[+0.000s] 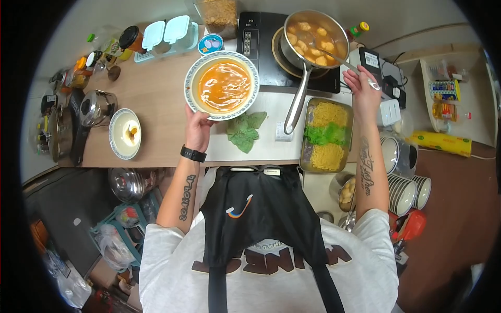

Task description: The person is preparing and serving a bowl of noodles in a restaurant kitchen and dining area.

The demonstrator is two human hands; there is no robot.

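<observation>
My left hand [199,131] grips the near rim of a patterned bowl [253,84] of orange broth [225,86], held up over the counter. My right hand [364,86] is around the handle of a metal ladle [346,63], with its fingers loosely curled. The ladle's bowl end dips into a steel saucepan [287,49] of brown broth with several tofu-like chunks [328,46]. Beneath the pan is a black induction cooker [250,70]. The pan's long handle [297,101] points toward me, with neither hand on it.
A metal tray [349,154] holds noodles and lettuce. A green leaf-like piece [244,131] and a paper slip [283,132] lie near it. Left are a second bowl [124,150] with dark sauce, a lidded pot [98,107] and jars. Stacked bowls [403,195] stand at right.
</observation>
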